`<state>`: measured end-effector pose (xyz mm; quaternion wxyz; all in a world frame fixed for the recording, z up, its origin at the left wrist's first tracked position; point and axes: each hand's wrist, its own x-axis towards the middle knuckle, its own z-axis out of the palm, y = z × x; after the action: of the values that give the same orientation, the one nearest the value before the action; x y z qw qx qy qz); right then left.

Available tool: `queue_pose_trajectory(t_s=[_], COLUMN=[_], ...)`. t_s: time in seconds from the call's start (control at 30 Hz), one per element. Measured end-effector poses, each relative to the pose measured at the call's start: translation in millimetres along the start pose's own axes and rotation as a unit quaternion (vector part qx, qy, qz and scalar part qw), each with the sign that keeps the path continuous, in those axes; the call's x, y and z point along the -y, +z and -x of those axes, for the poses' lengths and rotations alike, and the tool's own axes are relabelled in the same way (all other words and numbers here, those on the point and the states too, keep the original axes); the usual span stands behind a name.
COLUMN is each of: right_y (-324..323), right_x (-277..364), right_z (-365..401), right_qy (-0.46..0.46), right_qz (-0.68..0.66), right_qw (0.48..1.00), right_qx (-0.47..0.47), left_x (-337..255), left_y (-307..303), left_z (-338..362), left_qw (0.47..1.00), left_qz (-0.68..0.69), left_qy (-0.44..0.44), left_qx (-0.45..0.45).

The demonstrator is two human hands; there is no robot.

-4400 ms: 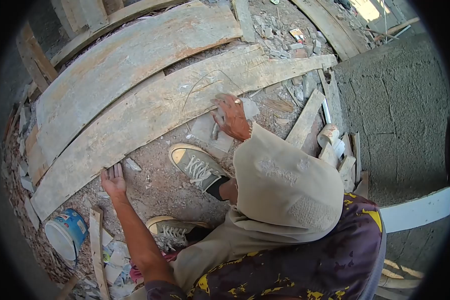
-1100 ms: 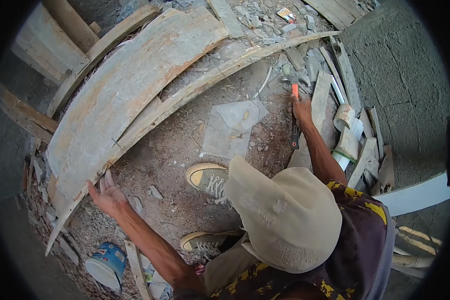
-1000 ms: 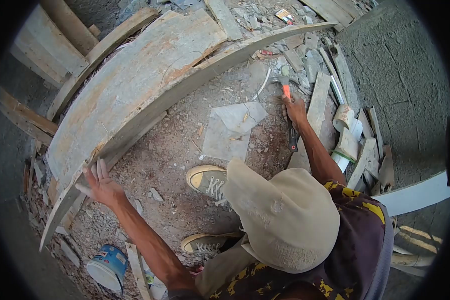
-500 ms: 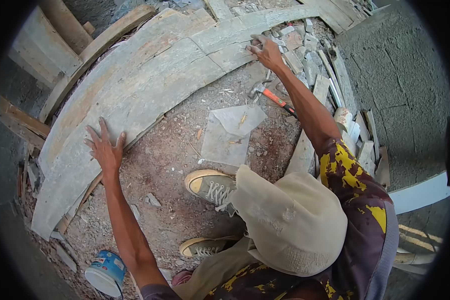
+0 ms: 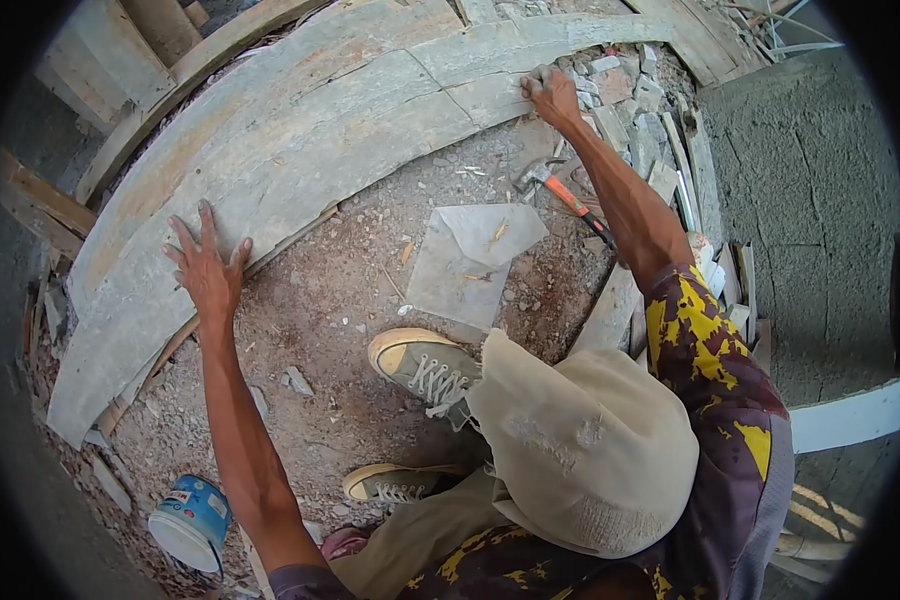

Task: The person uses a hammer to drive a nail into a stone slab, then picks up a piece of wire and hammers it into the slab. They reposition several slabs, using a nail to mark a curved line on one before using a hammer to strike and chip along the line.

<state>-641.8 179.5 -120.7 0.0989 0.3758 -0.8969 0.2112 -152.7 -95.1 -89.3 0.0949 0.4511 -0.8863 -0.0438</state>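
My left hand (image 5: 208, 272) lies with its fingers spread on a long, curved grey board (image 5: 300, 170) with a rough, weathered face. Up at the board's right part, my right hand (image 5: 554, 97) is closed, its fingers curled at the inner edge. A dark joint line crosses the board a little left of my right hand. Below that hand, a claw hammer (image 5: 565, 200) with an orange and black handle rests on the dirt. A creased translucent sheet (image 5: 460, 285) lies on the ground between my arms.
A blue and white paint bucket (image 5: 192, 520) stands at the lower left. Broken stone pieces (image 5: 625, 105) and wood strips (image 5: 685, 170) lie along the right. Curved timber (image 5: 185, 85) borders the far left side. My canvas shoes (image 5: 425, 365) stand on the gritty ground.
My right hand's fingers have curled in more at the board's edge. My left hand stays spread on the board. The view has shifted slightly.
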Motion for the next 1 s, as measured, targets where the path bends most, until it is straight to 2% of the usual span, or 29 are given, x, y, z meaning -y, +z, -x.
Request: queue_pose_trajectory(t_s=[0.1, 0.13, 0.17, 0.23, 0.27, 0.3, 0.37, 0.4, 0.43, 0.47, 0.5, 0.53, 0.6, 0.67, 0.73, 0.77, 0.83, 0.9, 0.97, 1.0], right_y=[-5.2, 3.1, 1.2, -4.2, 2.5, 5.5, -10.5, -16.4, -18.9, -22.5, -28.7, -45.4, -89.7, -96.7, -95.3, -79.2, -42.3, -30.3, -6.7, -6.3], right_x=[-2.5, 3.7, 1.0, -12.8, -13.8, -16.7, 16.6, 20.2, 14.1, 2.9, -7.7, -16.5, 18.4, 24.8, 34.2, 26.1, 12.2, 21.1, 12.7, 15.3], right_z=[0.6, 6.1, 6.5, 6.4, 7.9, 9.2, 19.9, 17.8, 16.8, 15.5, 9.1, 16.6, 53.4, 96.9, 134.0, 149.1, 172.2, 173.0, 179.9, 178.2], right_qy=[0.199, 0.057, 0.063, 0.178, 0.199, 0.2, 0.082, 0.035, 0.039, 0.14, 0.229, 0.168, 0.152, 0.166, 0.142, 0.144, 0.072, 0.079, 0.133, 0.123], right_qz=[-0.136, -0.023, -0.025, -0.216, -0.297, -0.295, -0.076, -0.098, -0.097, -0.257, -0.41, -0.261, -0.23, -0.197, -0.14, -0.144, -0.021, -0.031, 0.01, 0.009], right_qw=[0.97, 0.996, 0.996, 0.96, 0.934, 0.934, 0.989, 0.986, 0.987, 0.95, 0.876, 0.95, 0.952, 0.934, 0.94, 0.938, 0.98, 0.982, 0.984, 0.986], right_qx=[0.021, -0.065, -0.063, -0.007, -0.027, -0.029, -0.098, -0.131, -0.124, -0.113, -0.107, -0.031, 0.135, 0.245, 0.276, 0.279, 0.182, 0.168, 0.119, 0.115], left_x=[-3.7, -4.3, -4.1, -0.5, -1.3, -2.9, -1.2, 0.2, 2.1, 1.9, 0.5, -0.9, 0.3, 3.0, 3.6, 5.0, 4.5, 3.4, 8.8, 15.8], left_y=[-0.9, -1.1, -0.9, -0.6, 0.0, 0.8, 2.5, 4.8, 7.3, 7.2, 6.4, 4.3, 5.0, 9.8, 13.8, 13.3, 12.4, 6.6, -3.9, -10.3], left_z=[-1.8, -1.8, -2.4, 2.2, -1.9, -4.4, -3.9, -5.8, -4.6, -2.2, -4.0, -4.3, -3.8, -3.3, -2.5, -3.2, -3.6, -4.6, -1.4, -1.2], left_qw=[1.0, 1.0, 1.0, 1.0, 1.0, 1.0, 0.999, 0.999, 0.999, 0.999, 0.999, 0.999, 0.999, 1.0, 1.0, 1.0, 1.0, 1.0, 0.999, 1.0], left_qz=[-0.001, -0.009, -0.018, -0.022, -0.02, -0.017, -0.044, -0.043, -0.032, -0.023, -0.025, -0.031, -0.035, -0.02, -0.018, -0.018, -0.019, -0.025, 0.006, -0.009], left_qy=[0.001, -0.009, -0.018, -0.009, -0.003, 0.0, -0.016, -0.018, -0.002, 0.02, 0.024, 0.006, -0.021, -0.002, 0.003, 0.008, 0.01, -0.005, 0.029, 0.009], left_qx=[-0.001, 0.004, 0.01, 0.015, 0.0, 0.0, 0.012, 0.014, -0.009, -0.03, -0.03, -0.01, 0.01, -0.011, -0.015, -0.024, -0.017, -0.015, 0.011, 0.008])
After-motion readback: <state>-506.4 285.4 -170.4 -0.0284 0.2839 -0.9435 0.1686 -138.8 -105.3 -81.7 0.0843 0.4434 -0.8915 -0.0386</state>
